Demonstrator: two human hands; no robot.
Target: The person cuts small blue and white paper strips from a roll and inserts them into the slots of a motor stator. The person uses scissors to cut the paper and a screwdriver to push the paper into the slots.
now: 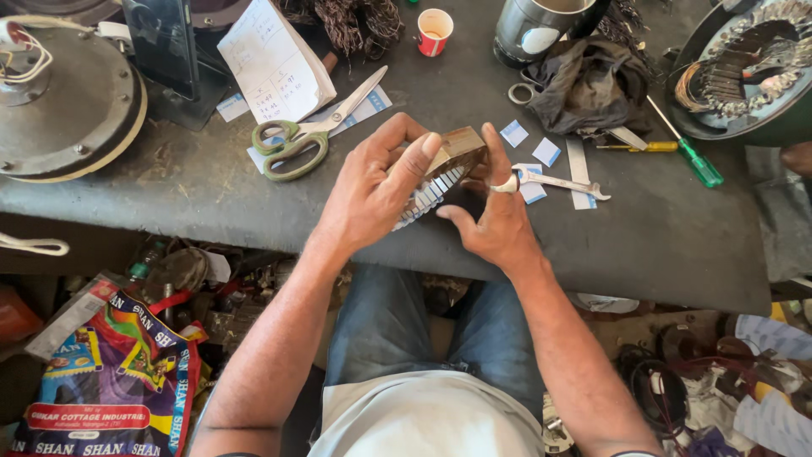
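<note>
Here, stator core [441, 173] clasped between both hands [431, 190] above table edge [254, 222]

A dark grey workbench [660, 237] fills the upper view, lit by bright daylight. Below its front edge the floor is crowded: a colourful printed bag [110, 381] lies under the bench's left end, and tangled cables [668, 381] lie under its right end.
</note>
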